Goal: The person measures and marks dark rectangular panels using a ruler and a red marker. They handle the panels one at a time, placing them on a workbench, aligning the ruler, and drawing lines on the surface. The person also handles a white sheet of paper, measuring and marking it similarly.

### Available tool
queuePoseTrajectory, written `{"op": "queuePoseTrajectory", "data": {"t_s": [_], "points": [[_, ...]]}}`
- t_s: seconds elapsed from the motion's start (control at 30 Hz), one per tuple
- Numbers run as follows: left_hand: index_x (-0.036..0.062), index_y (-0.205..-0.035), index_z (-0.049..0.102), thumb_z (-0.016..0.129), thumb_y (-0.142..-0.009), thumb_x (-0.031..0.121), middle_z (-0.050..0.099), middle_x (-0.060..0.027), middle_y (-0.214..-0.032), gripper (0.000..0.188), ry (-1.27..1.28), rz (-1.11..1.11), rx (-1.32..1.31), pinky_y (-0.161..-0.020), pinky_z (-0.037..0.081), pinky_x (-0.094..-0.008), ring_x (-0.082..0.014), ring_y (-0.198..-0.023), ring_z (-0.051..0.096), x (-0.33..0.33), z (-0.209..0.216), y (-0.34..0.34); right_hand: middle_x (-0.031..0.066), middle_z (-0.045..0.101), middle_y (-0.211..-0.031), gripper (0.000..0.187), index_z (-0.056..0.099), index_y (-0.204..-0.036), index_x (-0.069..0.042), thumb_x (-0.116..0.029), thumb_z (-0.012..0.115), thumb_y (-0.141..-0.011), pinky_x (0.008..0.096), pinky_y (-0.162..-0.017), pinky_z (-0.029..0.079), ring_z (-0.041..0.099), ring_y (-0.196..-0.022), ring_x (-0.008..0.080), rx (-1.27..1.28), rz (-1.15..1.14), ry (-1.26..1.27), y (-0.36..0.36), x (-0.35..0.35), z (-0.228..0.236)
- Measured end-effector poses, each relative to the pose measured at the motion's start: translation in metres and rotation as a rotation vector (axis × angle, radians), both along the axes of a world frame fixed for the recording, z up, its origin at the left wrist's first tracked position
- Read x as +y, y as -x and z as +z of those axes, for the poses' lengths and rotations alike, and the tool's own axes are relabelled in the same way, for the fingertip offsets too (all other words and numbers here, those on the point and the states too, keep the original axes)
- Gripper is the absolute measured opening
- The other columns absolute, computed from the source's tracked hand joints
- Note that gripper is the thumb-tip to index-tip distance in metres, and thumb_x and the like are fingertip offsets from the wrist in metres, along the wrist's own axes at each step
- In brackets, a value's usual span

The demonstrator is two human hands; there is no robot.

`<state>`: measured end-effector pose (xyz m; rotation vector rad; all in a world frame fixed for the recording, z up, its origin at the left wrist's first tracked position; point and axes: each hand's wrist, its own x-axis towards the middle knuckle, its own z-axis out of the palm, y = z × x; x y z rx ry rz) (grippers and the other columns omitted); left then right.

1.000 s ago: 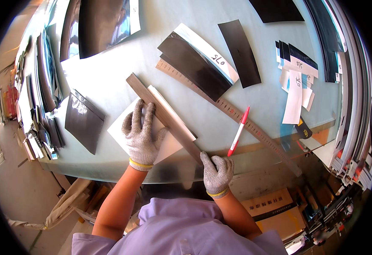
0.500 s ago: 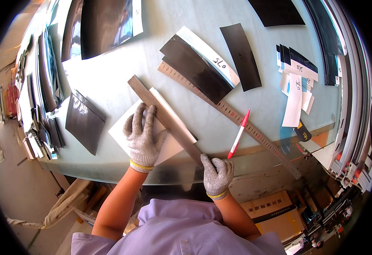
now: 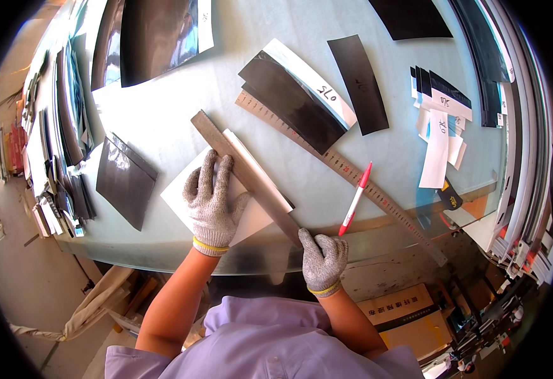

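A narrow metal straightedge [image 3: 243,173] lies slantwise across a white sheet [image 3: 185,189] and a thin strip with a white face and a dark edge [image 3: 257,169]. My left hand [image 3: 212,201], in a grey knit glove, rests flat on the sheet with its fingers stretched out, two fingertips against the straightedge. At the straightedge's near end, my gloved right hand [image 3: 324,260] is closed, thumb and curled fingers at the metal; its palm side is hidden. To the right lie a long steel ruler [image 3: 387,205] and a red and white pen [image 3: 356,199] across it.
Dark glossy sheets [image 3: 295,101] cover part of the ruler. Another dark strip [image 3: 358,85], a dark piece [image 3: 126,180] and marked white strips [image 3: 436,148] lie around the glass-topped table [image 3: 163,114]. A black and yellow tool [image 3: 449,196] sits near the right edge. Below stands a cardboard box [image 3: 409,316].
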<state>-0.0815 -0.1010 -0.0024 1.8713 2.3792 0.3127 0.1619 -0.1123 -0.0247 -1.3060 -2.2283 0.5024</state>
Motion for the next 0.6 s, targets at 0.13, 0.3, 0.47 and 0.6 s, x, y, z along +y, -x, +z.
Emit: {"op": "queuePoseTrajectory", "data": {"t_s": [0.13, 0.3, 0.47, 0.6], "points": [[0.0083, -0.147, 0.054, 0.08, -0.079, 0.034, 0.049, -0.0203, -0.153, 0.077, -0.006, -0.001, 0.008, -0.113, 0.033, -0.0473, -0.0335, -0.136, 0.049, -0.002, -0.002, 0.0, 0.0012, 0.054, -0.079, 0.041, 0.076, -0.117, -0.015, -0.002, 0.073, -0.078, 0.0401, -0.059, 0.038, 0.053, -0.065, 0.0252, 0.008, -0.007, 0.004, 0.0, -0.001, 0.0], [0.0061, -0.146, 0.055, 0.078, -0.081, 0.044, 0.049, -0.0182, -0.153, 0.078, 0.027, 0.01, 0.056, -0.112, 0.035, -0.0482, -0.0358, -0.131, 0.051, -0.001, 0.002, -0.002, 0.0021, 0.056, -0.082, 0.032, 0.077, -0.112, -0.013, -0.004, 0.074, -0.081, 0.0417, -0.061, 0.04, 0.054, -0.067, 0.0265, 0.016, 0.001, 0.004, 0.0, 0.0, 0.002], [0.0035, -0.146, 0.053, 0.086, -0.07, 0.044, 0.046, -0.0103, -0.157, 0.092, 0.126, 0.065, 0.079, -0.107, 0.042, -0.0478, -0.037, -0.127, 0.052, 0.008, 0.017, -0.011, 0.006, 0.059, -0.089, 0.026, 0.077, -0.106, -0.007, -0.003, 0.072, -0.081, 0.0423, -0.067, 0.044, 0.058, -0.076, 0.0274, -0.02, 0.059, -0.094, 0.002, 0.005, 0.008], [0.0025, -0.15, 0.048, 0.089, -0.064, 0.046, 0.043, -0.0069, -0.16, 0.105, 0.309, 0.129, 0.11, -0.109, 0.045, -0.0459, -0.0367, -0.129, 0.052, 0.022, 0.034, -0.027, 0.0063, 0.055, -0.086, 0.024, 0.072, -0.11, -0.007, -0.006, 0.07, -0.086, 0.0413, -0.066, 0.045, 0.055, -0.073, 0.0257, -0.051, 0.124, -0.087, -0.003, 0.01, 0.007]]}}
